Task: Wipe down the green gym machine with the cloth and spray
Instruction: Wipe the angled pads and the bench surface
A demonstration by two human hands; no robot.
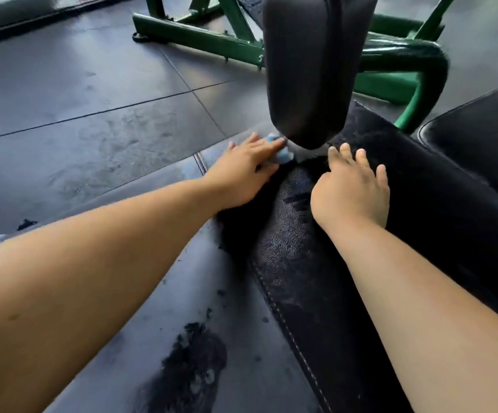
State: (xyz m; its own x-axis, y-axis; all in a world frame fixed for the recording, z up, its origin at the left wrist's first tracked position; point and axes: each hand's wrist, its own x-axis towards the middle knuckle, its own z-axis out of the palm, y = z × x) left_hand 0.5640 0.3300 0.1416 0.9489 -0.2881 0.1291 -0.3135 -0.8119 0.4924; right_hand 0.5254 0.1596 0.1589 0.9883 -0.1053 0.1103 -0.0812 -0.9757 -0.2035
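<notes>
Left hand (242,174) lies flat with straight fingers, pressing a blue cloth (280,150) into the joint where the seat pad (316,263) meets the upright back pad (310,70), just above centre toward 12 o'clock. Right hand (350,192) is released, fingers spread, resting on the seat pad just beside the cloth toward 3 o'clock and holding nothing. No spray bottle is in view.

Going by the pictures, the job looks partly done. The seat pad shows a wet sheen and a dark damp patch (188,368) at 6 o'clock, which suggests that spray has gone on and some wiping is under way. The back pad looks dry and dull, and the green frame (200,37) at 12 o'clock shows no sign of wiping, so both probably remain. A second black pad (480,144) at 3 o'clock also looks untouched.

The seat is black textured vinyl with white stitching, likely slick where wet. Around the machine lies a floor (78,84) of dark rubber tiles, scuffed and marked, from 9 to 11 o'clock.
</notes>
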